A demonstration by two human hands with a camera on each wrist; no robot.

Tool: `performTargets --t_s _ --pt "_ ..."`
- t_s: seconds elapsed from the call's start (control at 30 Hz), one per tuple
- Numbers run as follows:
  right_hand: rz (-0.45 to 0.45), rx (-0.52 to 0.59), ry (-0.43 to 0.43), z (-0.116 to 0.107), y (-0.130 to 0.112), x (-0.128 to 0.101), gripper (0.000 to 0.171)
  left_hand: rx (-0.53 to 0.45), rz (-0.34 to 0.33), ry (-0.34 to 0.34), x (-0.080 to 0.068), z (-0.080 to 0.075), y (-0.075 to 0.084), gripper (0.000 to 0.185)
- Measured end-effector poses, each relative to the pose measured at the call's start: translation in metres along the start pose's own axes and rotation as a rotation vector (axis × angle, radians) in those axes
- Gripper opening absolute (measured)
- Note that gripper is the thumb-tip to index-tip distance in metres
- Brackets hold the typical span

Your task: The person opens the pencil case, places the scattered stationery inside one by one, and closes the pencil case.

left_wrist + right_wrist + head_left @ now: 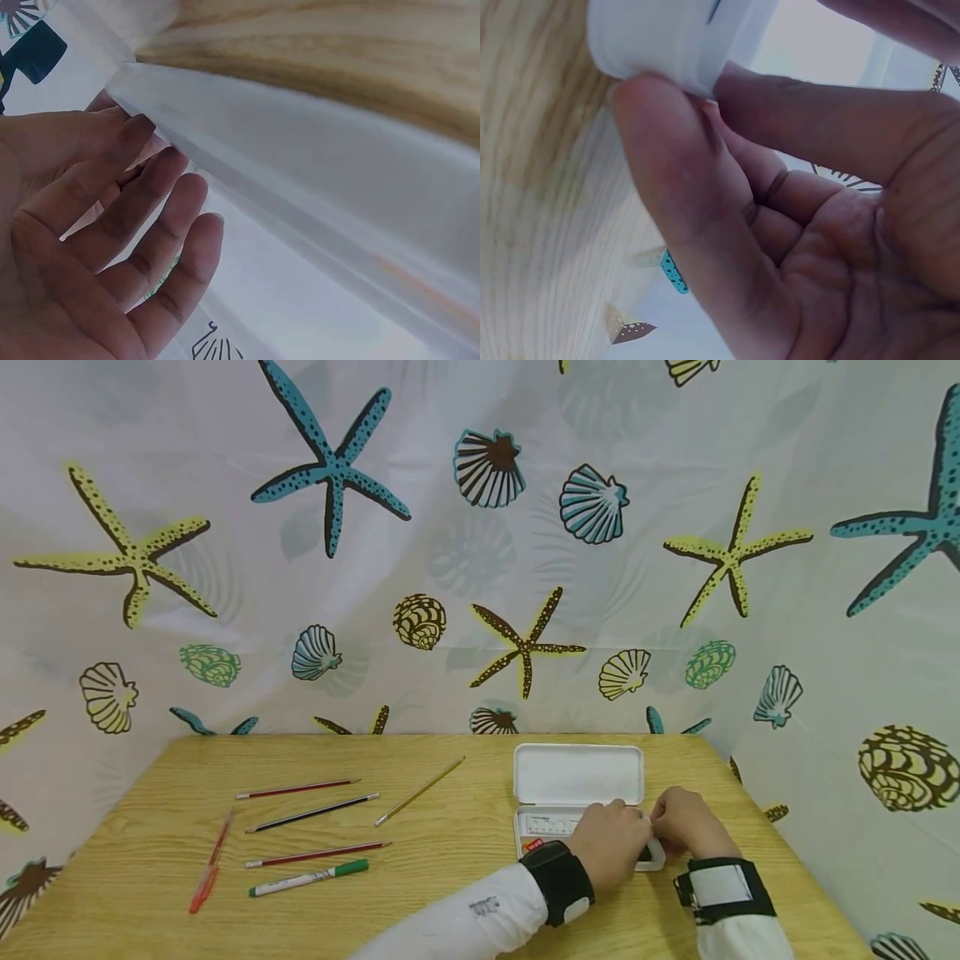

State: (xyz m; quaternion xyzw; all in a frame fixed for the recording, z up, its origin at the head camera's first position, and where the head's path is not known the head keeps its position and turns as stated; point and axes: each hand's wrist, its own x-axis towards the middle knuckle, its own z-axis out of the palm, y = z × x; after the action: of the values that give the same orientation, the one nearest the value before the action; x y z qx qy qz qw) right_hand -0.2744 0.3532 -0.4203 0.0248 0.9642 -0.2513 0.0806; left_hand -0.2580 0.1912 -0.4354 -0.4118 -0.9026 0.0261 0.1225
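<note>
A white pencil case lies open on the wooden table at the right, lid tipped back, with a ruler and small items in its tray. My left hand rests over the tray. In the left wrist view its fingers are straight and relaxed beside the case's white edge. At the case's right end my right hand holds on. In the right wrist view the right hand's thumb and a finger pinch the case's rounded corner. Most of the tray is hidden by my hands.
Spread on the table's left half are two red pencils, a dark pencil, a yellow pencil, a green-capped marker and a red pen. A starfish-and-shell curtain hangs close behind and beside the table.
</note>
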Motion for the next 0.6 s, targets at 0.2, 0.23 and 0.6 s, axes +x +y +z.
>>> performTargets --t_s 0.2,0.23,0.6 --pt "0.017 0.019 -0.001 0.001 -0.001 -0.001 0.004 -0.041 -0.005 0.028 -0.001 -0.003 -0.006 0.007" --pt "0.022 0.022 -0.002 0.002 -0.001 -0.001 0.005 -0.050 -0.006 0.031 -0.001 -0.005 -0.007 0.009" --pt "0.020 0.040 0.006 0.003 -0.001 -0.002 0.015 -0.164 0.021 0.089 -0.008 -0.029 -0.023 0.020"
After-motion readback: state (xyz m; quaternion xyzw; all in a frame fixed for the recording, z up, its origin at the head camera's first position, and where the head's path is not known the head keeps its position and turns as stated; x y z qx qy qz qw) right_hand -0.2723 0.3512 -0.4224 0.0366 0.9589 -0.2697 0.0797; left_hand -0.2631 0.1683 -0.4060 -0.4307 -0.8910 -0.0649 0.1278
